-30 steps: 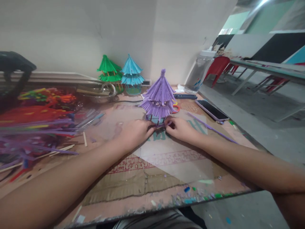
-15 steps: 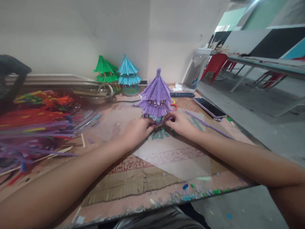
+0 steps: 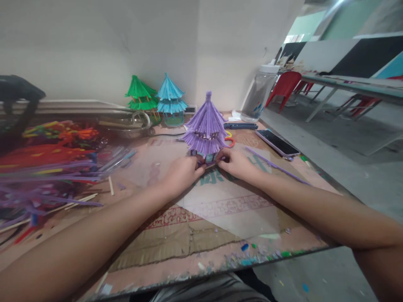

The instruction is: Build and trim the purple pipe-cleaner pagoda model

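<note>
A small two-tiered pavilion model (image 3: 208,121), its roofs made of fuzzy purple pipe cleaners, stands upright on the work surface in front of me. Low at its front, a purple pipe cleaner (image 3: 210,165) runs along the base edge between my hands. My left hand (image 3: 186,171) is closed in a pinch on it at the left front corner. At the right front corner my right hand (image 3: 234,163) pinches it too, fingers curled. My fingers partly cover the thin posts and base.
Green (image 3: 141,94) and blue (image 3: 171,98) pavilions stand by the wall. Colourful pipe cleaners (image 3: 47,167) and sticks lie left. Orange-yellow scissors handles (image 3: 231,141), a phone (image 3: 277,142), a water bottle (image 3: 260,92) and a loose purple pipe cleaner (image 3: 277,165) are right.
My right fingers have shifted slightly at the base corner, and the purple strip there now sits lower against the edge. The pavilion and my left hand stay nearly in place.
</note>
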### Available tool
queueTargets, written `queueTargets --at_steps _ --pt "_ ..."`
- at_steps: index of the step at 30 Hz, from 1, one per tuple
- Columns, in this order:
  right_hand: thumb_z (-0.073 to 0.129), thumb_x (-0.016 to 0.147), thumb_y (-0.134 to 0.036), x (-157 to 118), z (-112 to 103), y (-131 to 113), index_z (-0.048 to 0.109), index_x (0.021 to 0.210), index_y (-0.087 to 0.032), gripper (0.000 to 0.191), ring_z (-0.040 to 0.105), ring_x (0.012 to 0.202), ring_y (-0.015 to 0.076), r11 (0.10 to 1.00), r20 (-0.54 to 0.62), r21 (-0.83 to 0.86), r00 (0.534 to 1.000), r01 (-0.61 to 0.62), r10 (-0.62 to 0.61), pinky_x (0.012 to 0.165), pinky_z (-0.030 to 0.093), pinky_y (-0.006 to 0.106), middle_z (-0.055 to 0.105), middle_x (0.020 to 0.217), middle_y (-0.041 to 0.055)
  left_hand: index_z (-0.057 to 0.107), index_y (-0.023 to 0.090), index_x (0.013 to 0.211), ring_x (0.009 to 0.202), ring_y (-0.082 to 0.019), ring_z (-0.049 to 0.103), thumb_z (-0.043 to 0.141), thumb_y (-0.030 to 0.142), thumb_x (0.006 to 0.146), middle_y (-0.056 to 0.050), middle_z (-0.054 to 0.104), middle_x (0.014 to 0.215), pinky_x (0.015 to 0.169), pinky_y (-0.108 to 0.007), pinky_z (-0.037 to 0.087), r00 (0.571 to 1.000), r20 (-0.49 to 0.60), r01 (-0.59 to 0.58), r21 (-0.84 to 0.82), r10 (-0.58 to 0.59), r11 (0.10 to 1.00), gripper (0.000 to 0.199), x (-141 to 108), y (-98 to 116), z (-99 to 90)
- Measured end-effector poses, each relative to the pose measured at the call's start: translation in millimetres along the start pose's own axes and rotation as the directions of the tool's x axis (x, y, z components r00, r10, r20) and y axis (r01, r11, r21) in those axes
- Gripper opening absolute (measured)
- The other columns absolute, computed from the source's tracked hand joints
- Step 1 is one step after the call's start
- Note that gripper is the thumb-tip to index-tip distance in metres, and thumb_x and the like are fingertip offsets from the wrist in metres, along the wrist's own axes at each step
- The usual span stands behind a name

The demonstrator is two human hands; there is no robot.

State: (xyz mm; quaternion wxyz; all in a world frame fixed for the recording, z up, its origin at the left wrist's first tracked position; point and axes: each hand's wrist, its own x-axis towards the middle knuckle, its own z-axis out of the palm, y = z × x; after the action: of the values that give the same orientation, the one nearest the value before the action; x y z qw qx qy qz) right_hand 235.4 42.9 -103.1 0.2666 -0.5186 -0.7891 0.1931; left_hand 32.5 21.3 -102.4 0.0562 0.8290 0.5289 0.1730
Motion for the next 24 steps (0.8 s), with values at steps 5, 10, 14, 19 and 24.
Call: queueTargets --at_steps 5,10,14,19,24 --pt "0.060 0.074 -0.012 2 1 1 0.066 0.081 -0.017 0.011 0.057 0.064 0.0137 1.000 -0.024 0.004 1.000 -0.004 0.004 0.060 0.041 0.024 0.064 0.070 -0.0003 0.073 0.017 0.091 0.067 -0.023 0.068 0.052 0.037 0.091 -0.010 0.073 0.074 0.059 -0.029 0.041 0.999 0.030 0.029 0.034 -0.030 0.999 0.029 1 3 0.1" --pt "0.059 0.075 -0.013 3 4 7 0.065 0.080 -0.017 0.008 0.057 0.064 0.0142 1.000 -0.030 0.023 1.000 0.004 -0.003 0.060 0.041 0.024 0.065 0.071 0.0004 0.071 0.022 0.103 0.076 -0.023 0.070 0.052 0.033 0.091 -0.007 0.076 0.087 0.063 -0.028 0.044 1.000 0.018 -0.007 0.043 0.006 0.999 0.025 -9 -3 -7.9" --pt "0.060 0.074 -0.012 3 4 8 0.067 0.080 -0.017 0.010 0.058 0.065 0.0140 0.999 -0.012 0.022 1.000 0.026 -0.026 0.062 0.042 0.024 0.067 0.072 0.0004 0.069 0.024 0.108 0.081 -0.023 0.071 0.051 0.031 0.090 -0.006 0.076 0.088 0.067 -0.029 0.046 1.000 0.002 0.003 0.113 -0.003 0.994 0.026 -14 -11 -15.1" --pt "0.060 0.074 -0.010 3 4 8 0.069 0.082 -0.016 0.013 0.058 0.065 0.0135 0.998 -0.006 0.051 0.999 0.037 -0.037 0.062 0.042 0.023 0.066 0.071 0.0002 0.067 0.022 0.106 0.078 -0.023 0.069 0.050 0.034 0.092 -0.006 0.074 0.088 0.064 -0.029 0.046 1.000 -0.010 -0.003 0.151 0.004 0.988 0.026 -14 -12 -16.6" --pt "0.059 0.074 -0.010 4 5 10 0.069 0.078 -0.016 0.012 0.059 0.067 0.0142 0.995 0.002 0.062 0.997 0.078 -0.079 0.064 0.043 0.024 0.066 0.070 0.0001 0.066 0.022 0.105 0.077 -0.021 0.067 0.046 0.036 0.097 -0.006 0.071 0.085 0.067 -0.030 0.046 0.964 -0.066 -0.238 0.224 0.259 0.945 0.026 -16 -6 -9.7"
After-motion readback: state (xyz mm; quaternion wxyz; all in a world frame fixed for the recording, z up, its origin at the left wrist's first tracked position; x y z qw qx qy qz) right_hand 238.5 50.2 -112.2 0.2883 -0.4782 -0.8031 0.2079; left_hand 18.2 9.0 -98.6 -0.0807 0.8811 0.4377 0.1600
